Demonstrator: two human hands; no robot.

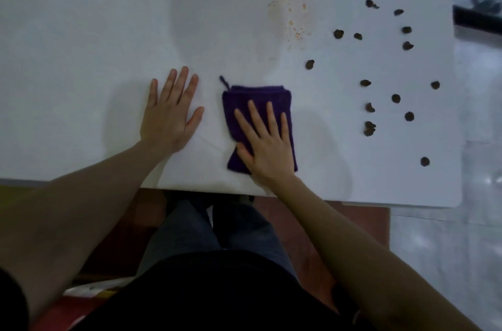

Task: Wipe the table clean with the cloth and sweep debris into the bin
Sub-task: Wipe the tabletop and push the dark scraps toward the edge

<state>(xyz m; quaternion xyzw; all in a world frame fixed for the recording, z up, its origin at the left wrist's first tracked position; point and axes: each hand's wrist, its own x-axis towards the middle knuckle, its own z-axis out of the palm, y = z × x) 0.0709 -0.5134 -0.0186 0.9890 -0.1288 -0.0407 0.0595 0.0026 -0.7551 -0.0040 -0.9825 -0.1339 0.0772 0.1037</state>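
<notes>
My right hand (267, 146) lies flat on the folded cloth (258, 102), which sits on the table (81, 45) close to the near edge. Everything else I place from that cloth. My left hand (171, 116) lies flat on the table just to its left, not touching it. A loop (224, 82) sticks out from the cloth's far left corner. Beyond the cloth, a little to the right, lies the stain (292, 9). To the right of the cloth the debris pieces (395, 98) lie scattered, well apart from it, reaching toward the table's right edge. The bin (478, 5) stands off the table, far to the cloth's right and beyond.
</notes>
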